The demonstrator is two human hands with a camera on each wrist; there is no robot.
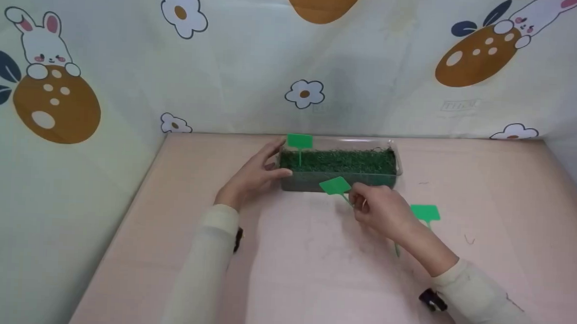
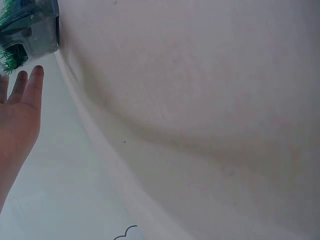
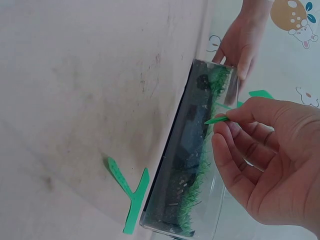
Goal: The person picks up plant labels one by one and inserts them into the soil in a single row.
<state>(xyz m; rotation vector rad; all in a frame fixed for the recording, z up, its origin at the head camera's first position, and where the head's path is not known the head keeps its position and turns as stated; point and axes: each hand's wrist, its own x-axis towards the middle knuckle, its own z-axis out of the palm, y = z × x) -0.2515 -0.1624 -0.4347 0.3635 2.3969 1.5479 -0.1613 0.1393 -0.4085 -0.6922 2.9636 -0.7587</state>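
Note:
A clear plastic box (image 1: 338, 182) with dark filling and green artificial grass (image 1: 347, 160) stands at the back of the table. My left hand (image 1: 256, 173) holds its left end, thumb at the front rim and fingers towards the back. One green T-shaped plant label (image 1: 299, 141) stands upright in the grass near that end. In front of the box my right hand (image 1: 381, 210) pinches a second green plant label (image 1: 335, 185) by its stem. The stem's pointed tip (image 3: 216, 120) shows in the right wrist view. A third label (image 1: 425, 213) lies on the table, partly hidden by my right forearm.
The pink-covered table (image 1: 313, 270) meets a printed cloth backdrop (image 1: 243, 72) just behind the box. Another cloth wall (image 1: 72, 196) rises at the left. Table surface stretches in front of the box and to both sides.

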